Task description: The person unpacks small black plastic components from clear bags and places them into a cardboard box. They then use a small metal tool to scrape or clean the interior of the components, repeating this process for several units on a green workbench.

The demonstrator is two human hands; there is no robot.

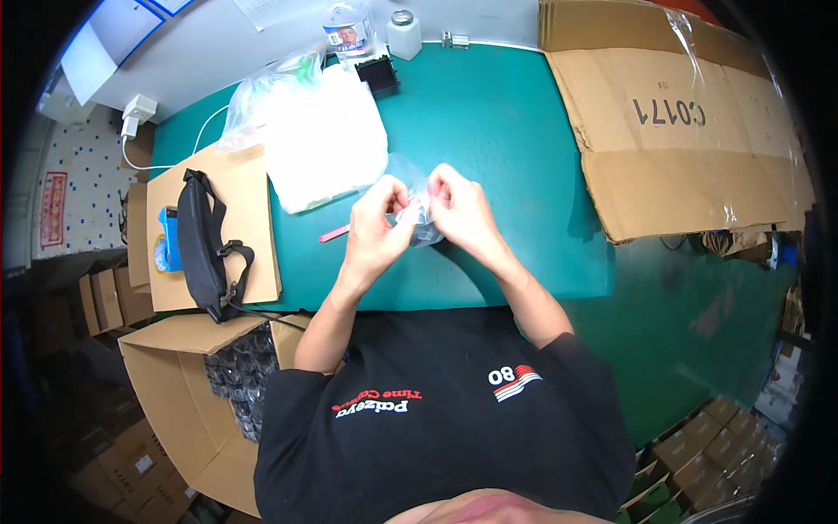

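Over the near part of the green table, both hands are drawn close together at a clear plastic bag (425, 233). My left hand (377, 231) is closed, its thumb and fingers pinching the bag's left side. From the right, my right hand (469, 217) pinches the same bag with curled fingers. Whatever the bag may contain is too blurred to make out. Just left of my left hand lies a thin pink-red strip-like tool (333, 234). Beyond it rests a bright white stack of sheets or bags (325, 144), washed out by glare.
A black waist bag (204, 249) lies on cardboard at left, beside a blue box (169, 237). Behind stand a black open box (379, 76), a plastic bottle (351, 35) and a white pump bottle (403, 37). A large carton (690, 140) covers the right; another (188, 419) holds black wrapped items.
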